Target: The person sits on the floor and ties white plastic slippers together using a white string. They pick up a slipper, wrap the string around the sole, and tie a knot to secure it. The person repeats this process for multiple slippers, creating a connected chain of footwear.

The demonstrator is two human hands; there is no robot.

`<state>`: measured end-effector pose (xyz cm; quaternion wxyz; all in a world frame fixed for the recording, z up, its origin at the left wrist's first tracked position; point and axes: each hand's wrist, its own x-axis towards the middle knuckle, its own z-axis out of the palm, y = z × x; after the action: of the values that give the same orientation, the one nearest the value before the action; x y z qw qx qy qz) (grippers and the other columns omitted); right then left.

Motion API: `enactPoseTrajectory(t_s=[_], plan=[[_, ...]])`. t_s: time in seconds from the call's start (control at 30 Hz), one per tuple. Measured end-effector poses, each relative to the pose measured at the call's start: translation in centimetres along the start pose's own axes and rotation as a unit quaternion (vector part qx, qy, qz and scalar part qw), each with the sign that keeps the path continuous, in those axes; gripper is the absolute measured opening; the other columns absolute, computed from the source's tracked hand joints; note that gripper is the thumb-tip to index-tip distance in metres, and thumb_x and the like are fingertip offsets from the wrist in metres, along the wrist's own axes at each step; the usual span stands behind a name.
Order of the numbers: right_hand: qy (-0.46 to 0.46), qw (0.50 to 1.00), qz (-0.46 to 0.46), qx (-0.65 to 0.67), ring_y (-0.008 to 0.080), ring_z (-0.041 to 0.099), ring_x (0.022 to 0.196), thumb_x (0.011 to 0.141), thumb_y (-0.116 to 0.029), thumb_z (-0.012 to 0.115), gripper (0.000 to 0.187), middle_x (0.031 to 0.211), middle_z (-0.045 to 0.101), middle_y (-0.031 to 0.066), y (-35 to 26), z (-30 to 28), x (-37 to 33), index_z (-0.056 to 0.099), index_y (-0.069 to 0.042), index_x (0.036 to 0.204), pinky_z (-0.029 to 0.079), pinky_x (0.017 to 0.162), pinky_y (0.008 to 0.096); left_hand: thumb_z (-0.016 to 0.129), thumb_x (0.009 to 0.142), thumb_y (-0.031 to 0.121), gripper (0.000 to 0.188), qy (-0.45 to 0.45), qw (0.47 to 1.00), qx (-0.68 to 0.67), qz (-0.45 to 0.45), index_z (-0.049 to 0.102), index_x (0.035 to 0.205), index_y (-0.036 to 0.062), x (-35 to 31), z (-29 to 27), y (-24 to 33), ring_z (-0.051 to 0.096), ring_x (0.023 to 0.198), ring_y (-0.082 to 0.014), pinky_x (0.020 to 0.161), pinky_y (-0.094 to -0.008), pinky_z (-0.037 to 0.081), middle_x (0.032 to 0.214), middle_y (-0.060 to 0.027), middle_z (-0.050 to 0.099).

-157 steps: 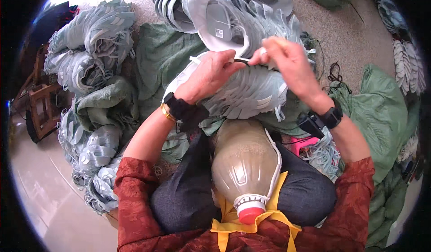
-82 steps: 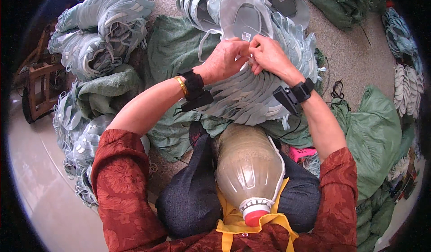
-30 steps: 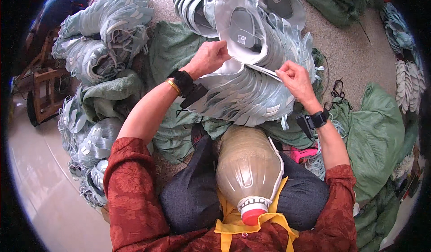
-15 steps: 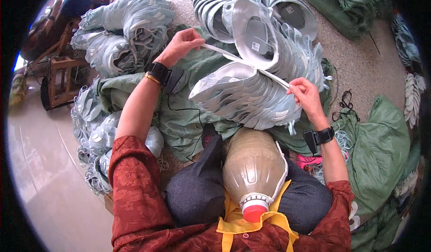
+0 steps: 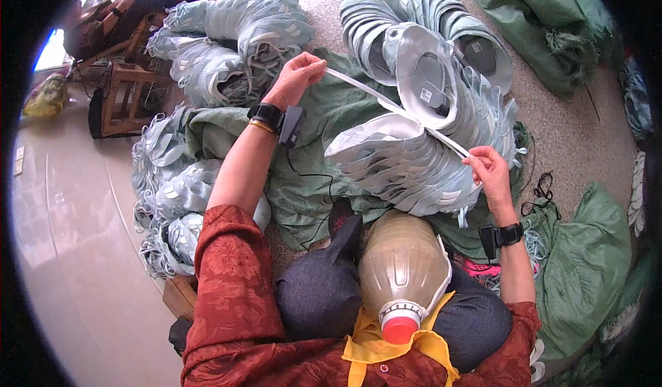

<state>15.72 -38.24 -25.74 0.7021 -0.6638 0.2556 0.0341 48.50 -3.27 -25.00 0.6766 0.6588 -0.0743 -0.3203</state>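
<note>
A flat white lace or strip [image 5: 365, 89] is stretched taut across a curved stack of nested pale blue-grey shoe uppers [image 5: 414, 170]. My left hand [image 5: 298, 82] pinches its far-left end above a green cloth. The other end is pinched by my right hand [image 5: 490, 173], beside the right part of the stack. Midway, the strip crosses at the gap between the front upper and an upright-facing upper [image 5: 426, 77] with a small white label inside. Whether the strip passes through the uppers I cannot tell. Both hands are closed at the fingertips.
A large plastic bottle [image 5: 403, 266] with a red cap rests between my legs. More bundled uppers [image 5: 238, 42] lie at the far left, others [image 5: 427, 15] at the back. Green sacks [image 5: 583, 270] lie on the right. A wooden stool [image 5: 127, 101] stands at left, near another person's limbs.
The whole view has shifted, so everything sits farther right and mostly lower. My hands keep their pinch on the taut strip, with little change against the stack.
</note>
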Motion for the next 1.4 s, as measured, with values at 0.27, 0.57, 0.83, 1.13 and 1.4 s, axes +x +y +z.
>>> enactPoseTrajectory(t_s=[0.27, 0.57, 0.83, 1.13, 1.4], plan=[[-0.016, 0.999, 0.014, 0.024, 0.0053, 0.058, 0.067, 0.092, -0.013, 0.065, 0.024, 0.097, 0.071, 0.0050, -0.5, 1.2, -1.2, 0.058, -0.004, 0.113, 0.048, 0.056, 0.0194, 0.070, 0.090, 0.019, 0.017, 0.110, 0.994, 0.001, -0.023, 0.058, 0.099, 0.0094, -1.6, -1.2, -1.4, 0.058, 0.080, -0.0091, 0.075, -0.0260, 0.049, 0.088, -0.0011, 0.063], [0.093, 0.993, -0.047, -0.046, 0.0160, 0.068, 0.088, 0.089, -0.007, 0.067, 0.030, 0.108, 0.067, 0.0092, 2.0, -1.9, -3.5, 0.060, 0.000, 0.116, 0.056, 0.075, 0.0281, 0.072, 0.086, 0.040, 0.042, -0.021, 0.959, 0.282, -0.002, 0.058, 0.092, 0.0011, -6.8, 7.9, -2.2, 0.053, 0.077, -0.0121, 0.070, -0.0291, 0.047, 0.083, -0.0039, 0.059], [0.256, 0.938, 0.024, -0.233, 0.0242, 0.065, 0.095, 0.078, -0.034, 0.080, 0.056, 0.105, 0.068, 0.0144, 7.7, -5.5, -6.1, 0.060, 0.002, 0.117, 0.052, 0.087, 0.0358, 0.073, 0.078, 0.042, 0.054, -0.199, 0.833, 0.509, 0.087, 0.048, 0.097, -0.0024, -9.0, 15.5, -2.4, 0.063, 0.084, -0.0391, 0.071, -0.0447, 0.048, 0.084, -0.0225, 0.062], [0.204, 0.945, 0.128, -0.220, 0.0285, 0.066, 0.096, 0.075, -0.049, 0.078, 0.076, 0.104, 0.067, 0.0225, 8.8, -3.6, -4.1, 0.052, 0.008, 0.118, 0.051, 0.086, 0.0377, 0.074, 0.077, 0.033, 0.046, -0.206, 0.749, 0.615, 0.136, 0.047, 0.094, -0.0011, -7.5, 17.3, -5.0, 0.062, 0.081, -0.0422, 0.070, -0.0487, 0.047, 0.083, -0.0233, 0.062], [0.274, 0.910, 0.109, -0.293, 0.0294, 0.063, 0.102, 0.073, -0.047, 0.080, 0.072, 0.115, 0.064, 0.0236, 8.6, -4.8, -1.6, 0.058, 0.008, 0.114, 0.050, 0.087, 0.0378, 0.070, 0.078, 0.033, 0.039, -0.166, 0.751, 0.638, 0.036, 0.059, 0.089, -0.0026, -6.7, 19.8, -7.1, 0.065, 0.079, -0.0405, 0.069, -0.0501, 0.050, 0.079, -0.0229, 0.066]])
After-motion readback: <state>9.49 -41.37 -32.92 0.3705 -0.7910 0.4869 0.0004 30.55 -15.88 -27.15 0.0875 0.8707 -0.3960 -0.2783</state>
